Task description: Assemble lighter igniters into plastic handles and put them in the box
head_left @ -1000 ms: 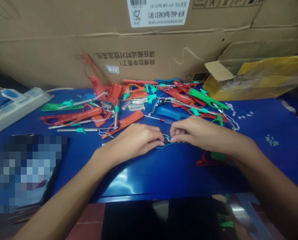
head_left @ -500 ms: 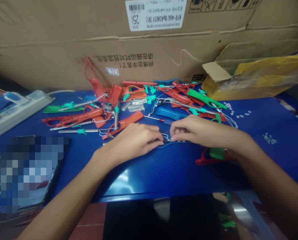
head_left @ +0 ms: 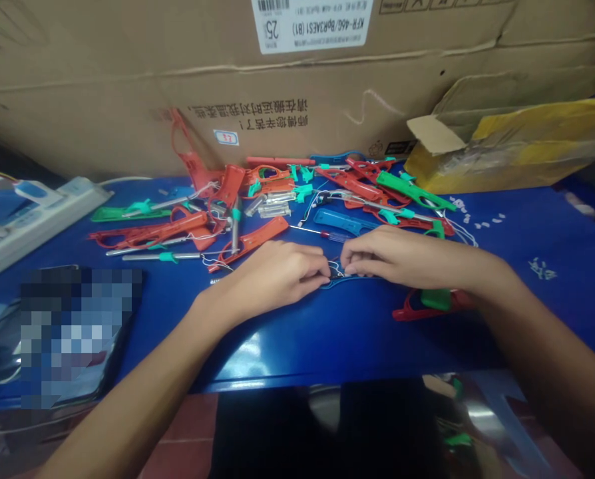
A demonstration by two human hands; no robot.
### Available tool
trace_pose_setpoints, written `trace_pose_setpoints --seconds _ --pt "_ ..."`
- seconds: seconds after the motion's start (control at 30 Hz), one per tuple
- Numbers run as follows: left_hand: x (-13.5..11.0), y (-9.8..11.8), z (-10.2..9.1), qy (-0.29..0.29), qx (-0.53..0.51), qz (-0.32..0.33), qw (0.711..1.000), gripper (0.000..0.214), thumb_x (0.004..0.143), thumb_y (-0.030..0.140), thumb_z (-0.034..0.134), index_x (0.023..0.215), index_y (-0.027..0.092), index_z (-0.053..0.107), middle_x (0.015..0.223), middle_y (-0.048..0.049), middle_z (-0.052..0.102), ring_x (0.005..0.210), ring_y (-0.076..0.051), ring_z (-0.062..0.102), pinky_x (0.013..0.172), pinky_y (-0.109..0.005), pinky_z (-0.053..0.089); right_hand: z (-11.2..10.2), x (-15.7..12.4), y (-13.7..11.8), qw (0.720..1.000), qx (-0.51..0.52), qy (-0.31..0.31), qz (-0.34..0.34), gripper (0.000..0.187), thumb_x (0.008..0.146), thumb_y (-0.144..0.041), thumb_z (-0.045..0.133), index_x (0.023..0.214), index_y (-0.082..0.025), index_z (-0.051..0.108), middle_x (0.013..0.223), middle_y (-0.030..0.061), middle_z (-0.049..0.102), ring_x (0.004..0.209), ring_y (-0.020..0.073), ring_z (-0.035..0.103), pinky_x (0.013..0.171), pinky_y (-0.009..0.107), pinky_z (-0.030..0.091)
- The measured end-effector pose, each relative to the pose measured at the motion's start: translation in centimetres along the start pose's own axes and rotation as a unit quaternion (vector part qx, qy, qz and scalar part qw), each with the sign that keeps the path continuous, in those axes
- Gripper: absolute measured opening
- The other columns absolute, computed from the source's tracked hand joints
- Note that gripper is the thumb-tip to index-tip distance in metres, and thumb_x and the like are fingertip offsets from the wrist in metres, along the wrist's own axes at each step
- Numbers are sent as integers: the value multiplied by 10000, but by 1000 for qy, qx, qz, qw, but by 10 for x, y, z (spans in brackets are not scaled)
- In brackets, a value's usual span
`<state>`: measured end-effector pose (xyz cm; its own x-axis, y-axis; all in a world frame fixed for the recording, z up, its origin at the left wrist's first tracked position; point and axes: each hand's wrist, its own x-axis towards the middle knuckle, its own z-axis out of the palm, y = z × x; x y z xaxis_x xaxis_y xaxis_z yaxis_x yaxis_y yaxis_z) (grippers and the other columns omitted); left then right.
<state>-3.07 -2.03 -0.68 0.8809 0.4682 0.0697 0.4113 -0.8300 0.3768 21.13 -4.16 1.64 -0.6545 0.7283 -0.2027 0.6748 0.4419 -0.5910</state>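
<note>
Between my hands, on the blue table, lies a blue plastic handle shell [head_left: 353,282], mostly covered by my fingers. My left hand [head_left: 290,271] is closed, its thumb and fingers pinching the shell's left end. Thin white wires [head_left: 335,269] loop up out of the shell. My right hand [head_left: 385,256] is closed too, with its fingertips pinched where those wires run over the shell. A small dark part inside the shell shows only in part. Just beyond my hands are a screwdriver [head_left: 335,236] and another blue handle shell [head_left: 345,221].
Red handle shells [head_left: 257,238], metal tubes with green clips [head_left: 168,257] and small silver cylinders [head_left: 275,206] lie heaped behind. A large carton [head_left: 128,100] backs the table. An open yellow-taped box [head_left: 517,146] stands right, a power strip [head_left: 42,219] and phone [head_left: 85,339] left.
The camera view has shifted slightly. My hands stay at the blue handle shell, with fingers in nearly the same pinch; a little more of the white wires shows between them.
</note>
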Motion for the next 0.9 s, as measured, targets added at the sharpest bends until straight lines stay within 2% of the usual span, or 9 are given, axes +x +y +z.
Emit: trace_pose_setpoints --seconds 0.1,0.23,0.43,0.57,0.63,0.77,0.83,0.9 --pt "-1 -2 -1 3 6 5 1000 129 996 240 603 995 212 729 939 1 720 747 -120 636 644 -248 398 0 -1 0 1000 -8 2 1 256 1007 -282 457 905 -207 679 809 13 685 717 161 594 681 304 402" --pt "-2 0 -6 19 13 -3 1000 126 992 267 613 996 234 734 939 18 725 757 -120 644 626 -250 390 -1 -1 -1 1000 4 1 2 225 996 -263 479 942 -206 690 907 26 715 794 170 628 721 305 429" --pt "0 5 -4 61 35 -1 998 200 1036 296 530 1075 225 713 997 -4 727 801 -130 660 642 -254 407 0 -2 1 1000 11 -6 -4 218 994 -260 492 982 -207 703 966 33 737 846 178 654 756 304 462" --pt "1 -7 -2 115 52 -14 992 237 1049 312 497 1064 204 708 1000 -20 726 849 -143 668 696 -254 439 -1 -4 -1 1000 8 -1 -24 240 1009 -317 501 1027 -219 719 995 25 756 869 178 679 769 297 479" --pt "-1 -16 -6 155 57 -38 986 300 1062 365 466 1033 191 710 958 -30 720 840 -149 661 715 -259 444 -3 -4 -4 998 -21 44 -37 272 1022 -353 487 1030 -220 724 965 25 764 832 179 684 760 304 479" --pt "-8 -34 -21 231 91 -137 959 423 1066 435 430 865 177 699 792 -26 674 706 -147 601 643 -271 386 -7 -3 -8 974 -99 196 -54 304 1025 -368 471 1075 -217 729 1066 56 781 933 218 708 848 349 492" --pt "-13 -43 -27 267 117 -194 937 443 1061 450 425 843 180 700 754 -29 669 672 -156 587 609 -281 350 -7 -2 -6 961 -134 237 -57 314 1022 -359 464 1092 -217 736 1128 66 778 1002 240 711 889 371 501" --pt "-17 -50 -30 285 136 -234 920 412 1052 446 433 912 192 725 804 -44 707 724 -182 623 608 -284 345 -6 -1 -1 952 -161 255 -56 328 1020 -349 453 1110 -215 739 1152 72 776 1032 252 712 907 387 509"
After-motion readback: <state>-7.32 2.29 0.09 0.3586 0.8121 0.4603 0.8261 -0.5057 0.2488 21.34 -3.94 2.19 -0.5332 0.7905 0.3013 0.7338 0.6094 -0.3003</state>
